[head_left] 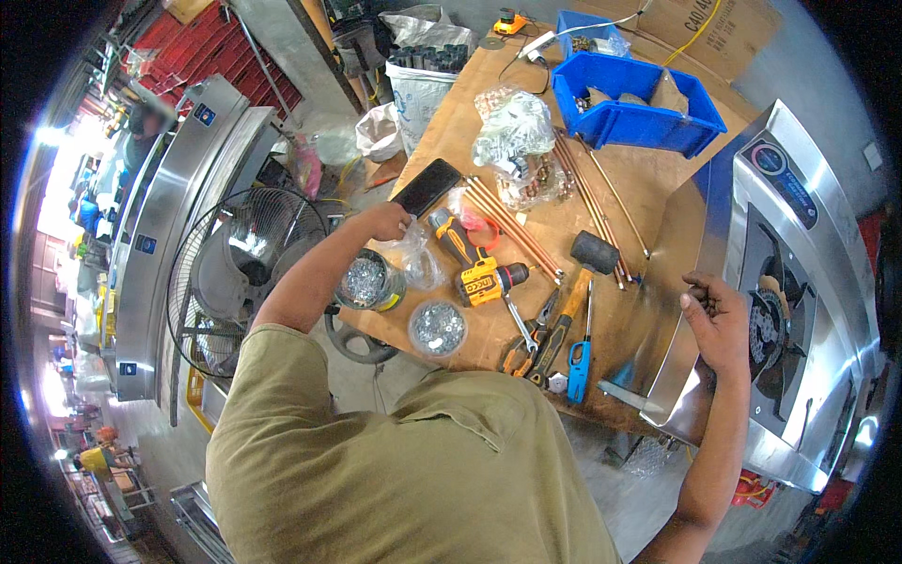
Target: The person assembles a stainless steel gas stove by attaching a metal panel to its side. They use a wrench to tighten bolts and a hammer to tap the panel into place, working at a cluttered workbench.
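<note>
My left hand (387, 222) reaches to the left edge of the wooden workbench (648, 179) and closes on crumpled clear plastic bags (420, 256), next to a black phone (426, 187). Just below it stand two round tubs of small silver screws (367, 281) (438, 328). My right hand (716, 320) rests on the curved edge of a shiny steel appliance housing (799, 282) with a blue panel, fingers curled around a small dark part. A yellow and black cordless drill (474, 266) lies between my hands.
Copper tubes (517, 228), a rubber mallet (590, 258), pliers (536, 338), a blue lighter (579, 359) and a wrench lie on the bench. Blue bins (639, 108) and bags of fittings (515, 127) sit farther back. A floor fan (246, 268) and steel panels (178, 207) stand on the left.
</note>
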Motion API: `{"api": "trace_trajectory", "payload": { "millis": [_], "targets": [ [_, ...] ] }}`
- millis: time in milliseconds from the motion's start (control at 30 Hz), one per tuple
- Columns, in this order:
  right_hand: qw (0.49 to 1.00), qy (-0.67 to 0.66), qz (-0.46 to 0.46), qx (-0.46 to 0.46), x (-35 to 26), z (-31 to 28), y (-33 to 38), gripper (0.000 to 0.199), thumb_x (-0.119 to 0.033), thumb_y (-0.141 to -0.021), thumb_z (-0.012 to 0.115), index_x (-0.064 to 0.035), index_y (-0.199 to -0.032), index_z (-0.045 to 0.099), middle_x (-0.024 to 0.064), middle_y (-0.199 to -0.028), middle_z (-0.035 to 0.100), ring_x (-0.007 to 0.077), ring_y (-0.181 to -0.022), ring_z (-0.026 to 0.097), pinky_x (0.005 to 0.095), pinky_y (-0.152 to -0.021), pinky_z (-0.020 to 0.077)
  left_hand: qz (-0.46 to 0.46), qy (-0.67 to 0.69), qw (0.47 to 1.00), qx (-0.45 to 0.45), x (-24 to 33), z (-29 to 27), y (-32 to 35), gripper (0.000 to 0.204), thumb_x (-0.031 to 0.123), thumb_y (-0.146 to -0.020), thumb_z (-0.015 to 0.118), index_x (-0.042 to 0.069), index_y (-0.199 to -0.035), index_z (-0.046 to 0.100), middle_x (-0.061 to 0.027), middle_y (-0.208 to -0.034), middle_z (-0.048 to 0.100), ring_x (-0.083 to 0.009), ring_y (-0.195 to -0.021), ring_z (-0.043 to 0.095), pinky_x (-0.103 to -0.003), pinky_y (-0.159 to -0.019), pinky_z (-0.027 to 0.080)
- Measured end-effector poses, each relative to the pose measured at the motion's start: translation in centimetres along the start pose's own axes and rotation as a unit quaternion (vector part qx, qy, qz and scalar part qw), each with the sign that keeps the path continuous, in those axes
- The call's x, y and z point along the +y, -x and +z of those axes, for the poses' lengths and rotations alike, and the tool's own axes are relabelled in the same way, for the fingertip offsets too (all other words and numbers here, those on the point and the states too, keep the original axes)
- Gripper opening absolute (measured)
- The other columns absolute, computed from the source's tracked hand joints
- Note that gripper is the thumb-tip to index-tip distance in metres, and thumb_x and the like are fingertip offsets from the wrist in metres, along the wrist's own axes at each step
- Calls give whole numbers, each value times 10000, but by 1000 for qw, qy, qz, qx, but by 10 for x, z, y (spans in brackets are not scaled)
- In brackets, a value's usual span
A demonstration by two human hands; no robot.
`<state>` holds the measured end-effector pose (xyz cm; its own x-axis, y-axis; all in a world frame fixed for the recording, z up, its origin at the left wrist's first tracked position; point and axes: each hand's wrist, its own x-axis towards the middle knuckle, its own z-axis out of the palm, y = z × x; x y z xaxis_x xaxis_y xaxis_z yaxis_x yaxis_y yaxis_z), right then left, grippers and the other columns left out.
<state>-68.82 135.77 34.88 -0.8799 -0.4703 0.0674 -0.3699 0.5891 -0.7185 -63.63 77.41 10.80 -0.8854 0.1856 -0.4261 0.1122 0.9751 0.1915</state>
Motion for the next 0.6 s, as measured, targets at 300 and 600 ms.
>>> {"api": "trace_trajectory", "payload": {
  "millis": [300,600],
  "targets": [
    [999,12,34,-3,-4,1,-2,267,-121,-843,707,0,-1079,670,120,-824,689,161,-723,642,290,-675,510,-94,-120,988,1,43,-11,-7,226,190,-799,616,68,-945,739,-180,-996,709,-352,-926,694,-471,-797,562],
    [999,37,20,-7,0,0,-3,292,-138,-834,719,-16,-1096,677,130,-841,693,189,-719,646,304,-669,512,-74,-226,970,-56,58,-1,-26,166,140,-767,659,88,-898,747,-145,-917,739,-341,-881,722,-465,-754,578]
  ]
}}
